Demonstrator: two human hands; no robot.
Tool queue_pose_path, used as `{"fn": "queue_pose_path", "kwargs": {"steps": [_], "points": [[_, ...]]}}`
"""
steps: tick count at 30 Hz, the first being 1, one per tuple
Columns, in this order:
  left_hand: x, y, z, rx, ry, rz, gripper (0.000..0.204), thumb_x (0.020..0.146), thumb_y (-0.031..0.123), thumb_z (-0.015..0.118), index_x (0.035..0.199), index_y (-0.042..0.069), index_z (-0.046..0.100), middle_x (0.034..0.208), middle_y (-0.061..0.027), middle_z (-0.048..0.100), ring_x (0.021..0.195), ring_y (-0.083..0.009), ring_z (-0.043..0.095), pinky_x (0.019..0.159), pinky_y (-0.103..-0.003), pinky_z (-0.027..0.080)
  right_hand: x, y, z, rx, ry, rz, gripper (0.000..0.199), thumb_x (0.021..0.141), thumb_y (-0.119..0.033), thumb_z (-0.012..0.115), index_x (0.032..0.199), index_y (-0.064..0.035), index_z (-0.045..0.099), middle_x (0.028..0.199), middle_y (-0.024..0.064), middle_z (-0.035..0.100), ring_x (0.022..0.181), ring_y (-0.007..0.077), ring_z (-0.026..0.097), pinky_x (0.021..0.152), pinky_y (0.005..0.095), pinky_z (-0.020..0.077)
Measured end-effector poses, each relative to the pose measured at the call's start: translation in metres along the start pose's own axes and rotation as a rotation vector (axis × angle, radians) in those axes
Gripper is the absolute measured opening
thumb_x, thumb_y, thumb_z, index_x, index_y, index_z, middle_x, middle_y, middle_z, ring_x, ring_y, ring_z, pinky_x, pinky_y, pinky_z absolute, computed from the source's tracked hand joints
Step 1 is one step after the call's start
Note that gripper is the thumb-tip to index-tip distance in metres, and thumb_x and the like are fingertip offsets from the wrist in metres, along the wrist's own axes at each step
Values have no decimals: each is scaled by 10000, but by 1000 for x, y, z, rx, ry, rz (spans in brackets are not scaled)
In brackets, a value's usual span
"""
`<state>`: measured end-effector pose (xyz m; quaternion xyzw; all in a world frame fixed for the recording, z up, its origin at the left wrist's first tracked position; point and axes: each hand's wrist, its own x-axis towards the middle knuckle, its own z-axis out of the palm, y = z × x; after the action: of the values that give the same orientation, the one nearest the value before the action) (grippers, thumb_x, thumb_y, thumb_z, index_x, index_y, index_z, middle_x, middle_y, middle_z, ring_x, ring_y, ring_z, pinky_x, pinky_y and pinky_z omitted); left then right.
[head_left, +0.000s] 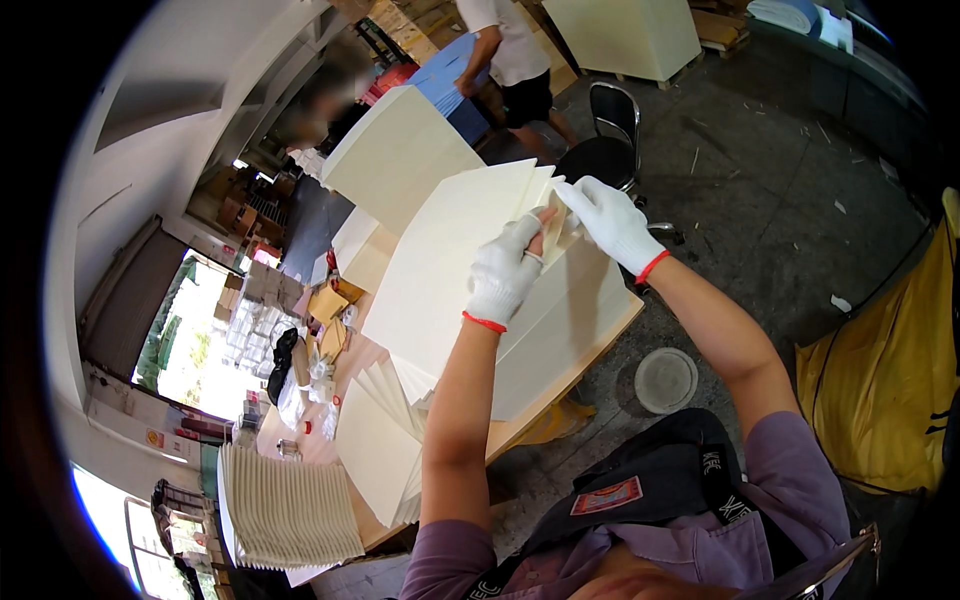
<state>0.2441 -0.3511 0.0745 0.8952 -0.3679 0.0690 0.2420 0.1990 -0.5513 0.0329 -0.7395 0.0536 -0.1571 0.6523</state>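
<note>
A stack of large cream sheets [450, 240] lies on the table before me, its upper sheets fanned apart at the right edge. My left hand [505, 272], in a white glove with a red cuff and bare fingertips, is curled on the edge of the upper sheets. At their far right corner my right hand [608, 222], also in a white glove, has its fingers closed on the corner of the sheets. Under the hands, more of the pale stack [560, 320] reaches to the table's edge. The undersides of both hands are hidden.
Fanned cream sheets [375, 440] and a ridged pile [290, 505] lie nearer left. A taller cream stack [405, 150] rises beyond. Right of the table [580, 372] stand a round grey tub [666, 380], a black chair [600, 155] and a yellow cover [880, 370]. Another person [510, 60] stands at the back.
</note>
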Motion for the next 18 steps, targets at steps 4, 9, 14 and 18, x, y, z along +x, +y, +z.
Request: {"fn": "queue_pose_path", "kwargs": {"steps": [4, 9, 14, 18], "points": [[-13, -1, 8, -67, 198, 26, 435, 1023, 191, 638, 1456, 240, 636, 1354, -180, 699, 1180, -408, 693, 967, -428, 571, -9, -8, 25, 757, -417, 445, 405, 1070, -453, 613, 1201, -70, 605, 882, 97, 669, 626, 170, 636, 474, 272, 452], [-94, -15, 15, -244, 578, 181, 425, 1005, 88, 633, 1427, 33, 625, 1443, -192, 664, 1336, -313, 634, 1081, -393, 500, 2, 5, 62, 763, -478, 421, 348, 1059, -346, 652, 1231, -49, 595, 920, 112, 673, 629, 184, 625, 469, 277, 442], [-202, -23, 34, -834, 283, -587, 359, 1062, 100, 554, 1401, 5, 627, 1404, -183, 673, 1377, -258, 587, 1152, -382, 448, -13, 12, 77, 611, -410, 431, 347, 1059, -317, 641, 1253, -31, 600, 896, 105, 676, 563, 167, 578, 424, 276, 404], [-230, -37, 33, -1666, 497, -770, 404, 1107, 195, 504, 1462, 15, 570, 1481, -191, 611, 1329, -300, 618, 1118, -400, 496, -30, 15, 33, 432, -338, 441, 368, 1059, -304, 631, 1281, -13, 595, 864, 102, 677, 489, 152, 530, 380, 276, 369]]}}
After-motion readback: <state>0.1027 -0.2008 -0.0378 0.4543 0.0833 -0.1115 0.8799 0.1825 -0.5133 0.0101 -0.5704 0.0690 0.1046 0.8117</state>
